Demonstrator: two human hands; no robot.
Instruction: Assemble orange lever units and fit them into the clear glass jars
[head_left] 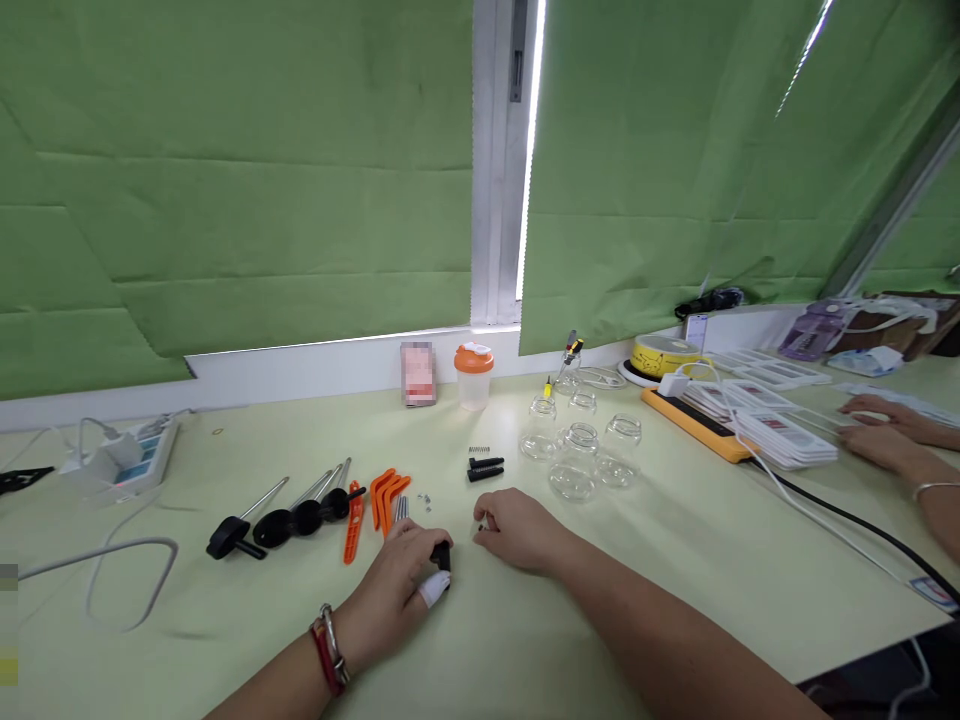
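Observation:
My left hand (401, 585) rests on the pale green table (225, 640) and grips a small black part (442, 555); a white cover sits on its thumb tip. My right hand (517, 528) lies just to the right, fingers curled, pinching a tiny dark piece (482, 522) at its fingertips. Beyond the hands lie two black ribbed pieces (485, 468), a small spring (478, 449) and tiny screws (424, 496). Orange plastic handles (387, 494) lie near my left hand.
Black-knobbed metal rods (289, 515) lie at the left, a power strip (127, 455) with a white cable further left. Several clear glass jars (581, 455) stand at centre right. An orange-lidded cup (474, 376), yellow tape roll (661, 356), stacked cards (780, 432). Another person's hands (885, 430) are at the right.

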